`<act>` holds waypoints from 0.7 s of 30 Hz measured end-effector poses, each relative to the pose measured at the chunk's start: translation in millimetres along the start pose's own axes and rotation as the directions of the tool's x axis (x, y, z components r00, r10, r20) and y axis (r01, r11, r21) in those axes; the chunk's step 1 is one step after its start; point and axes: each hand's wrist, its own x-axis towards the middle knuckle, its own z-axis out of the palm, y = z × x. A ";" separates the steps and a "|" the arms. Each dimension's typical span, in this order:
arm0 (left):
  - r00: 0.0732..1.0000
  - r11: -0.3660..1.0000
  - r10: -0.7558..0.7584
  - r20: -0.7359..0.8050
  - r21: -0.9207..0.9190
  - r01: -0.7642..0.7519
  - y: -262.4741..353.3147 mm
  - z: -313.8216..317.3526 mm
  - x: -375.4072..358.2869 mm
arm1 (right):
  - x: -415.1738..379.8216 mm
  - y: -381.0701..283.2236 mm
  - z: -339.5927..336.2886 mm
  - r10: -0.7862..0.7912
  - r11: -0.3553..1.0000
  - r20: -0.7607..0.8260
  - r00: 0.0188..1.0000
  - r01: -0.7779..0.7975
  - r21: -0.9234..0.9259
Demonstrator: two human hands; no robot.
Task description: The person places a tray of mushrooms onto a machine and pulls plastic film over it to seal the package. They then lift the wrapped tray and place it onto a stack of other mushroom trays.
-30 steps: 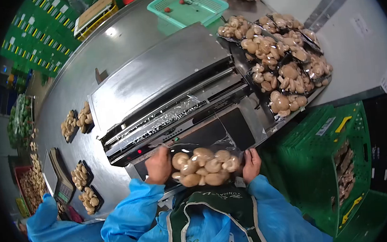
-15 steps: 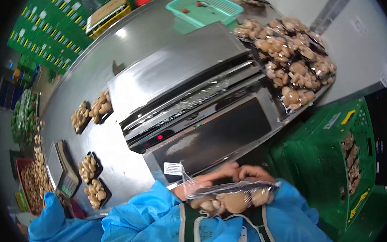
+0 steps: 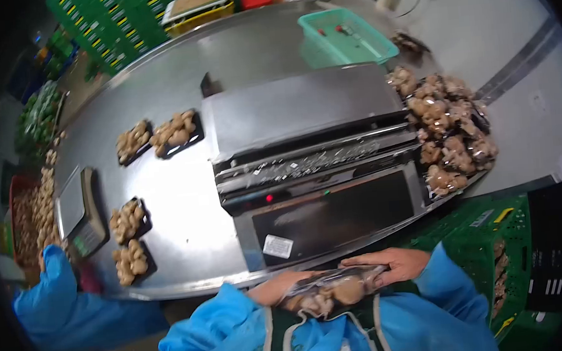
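Close to my apron, a film-wrapped tray of ginger-like pieces (image 3: 336,292) is held between both hands. My left hand (image 3: 278,288) grips its left end, with the fingers partly hidden behind the pack. At the right end, my right hand (image 3: 397,263) has its fingers along the top edge and its thumb on the film. Just beyond the hands is the wrapping machine (image 3: 320,166), with a white label (image 3: 277,246) lying on its dark plate (image 3: 343,213).
Unwrapped trays (image 3: 175,132) and a scale (image 3: 81,214) stand on the metal table (image 3: 188,249). Wrapped packs (image 3: 449,129) are piled right of the machine, near a turquoise basket (image 3: 347,38). Green crates (image 3: 508,250) stand at right. A co-worker's blue sleeve (image 3: 87,316) is at left.
The wrapped pack has tilted and its loose film now lies closer around it. My right hand has moved onto its right end. The view has shifted, and the table appears further left and lower.
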 end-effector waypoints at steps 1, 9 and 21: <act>0.985 0.902 0.173 -0.001 0.401 -0.158 7.0 -9.6 -8.3 | -8.4 17.9 2.5 0.045 0.983 -0.106 0.993 -0.025 0.184; 0.938 0.934 0.296 -0.179 -0.152 -0.323 21.9 -15.3 7.1 | 29.9 95.5 11.1 0.183 0.165 -0.615 0.767 0.593 0.788; 0.897 0.926 0.344 -0.277 -0.060 -0.374 94.5 -26.0 50.8 | -223.0 11.1 -290.0 -0.207 0.590 -0.958 -0.196 0.757 -0.282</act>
